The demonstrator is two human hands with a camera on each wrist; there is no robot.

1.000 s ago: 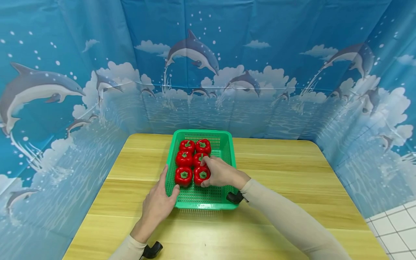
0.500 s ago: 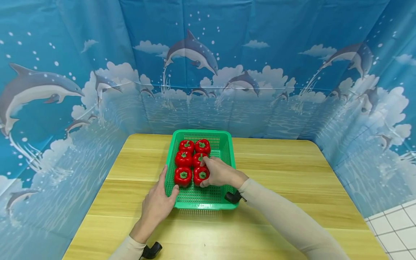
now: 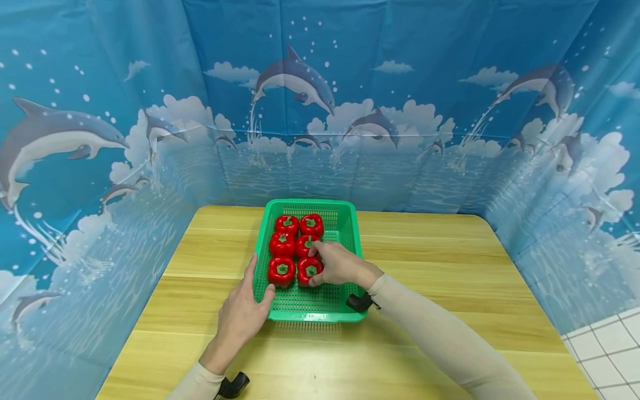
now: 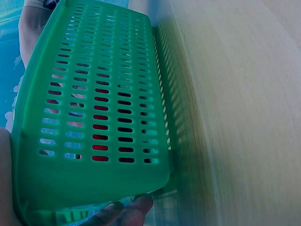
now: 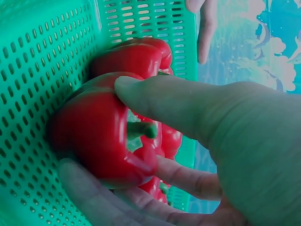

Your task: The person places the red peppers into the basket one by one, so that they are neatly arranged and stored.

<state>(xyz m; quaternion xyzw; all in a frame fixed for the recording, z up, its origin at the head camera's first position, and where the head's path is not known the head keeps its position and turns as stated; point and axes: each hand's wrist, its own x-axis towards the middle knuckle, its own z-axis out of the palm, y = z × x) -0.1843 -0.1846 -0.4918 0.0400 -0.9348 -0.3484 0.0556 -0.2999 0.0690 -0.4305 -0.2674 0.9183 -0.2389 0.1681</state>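
Several red bell peppers (image 3: 282, 243) with green stems stand in two columns inside a green perforated plastic basket (image 3: 312, 317). My right hand (image 3: 342, 265) reaches in from the right and holds the front right bell pepper (image 3: 306, 272). Up close in the right wrist view, the thumb presses on that pepper's (image 5: 94, 127) side and the fingers curl round its opposite side. At the basket's front left corner, my left hand (image 3: 243, 313) grips the rim, thumb over the edge and fingers along the outer left wall. Fingertips (image 4: 136, 207) show beneath the corner in the left wrist view.
The basket stands near the back of a wooden table (image 3: 425, 266). Blue curtains (image 3: 320, 166) printed with dolphins enclose the back and sides. Black wrist cameras (image 3: 359, 303) sit on both wrists, the right one just over the basket's front right corner. White tiles (image 3: 607, 350) show at lower right.
The right hand has shifted very slightly about the front right bell pepper. The left hand and the basket look the same apart from a small shift of the head view.
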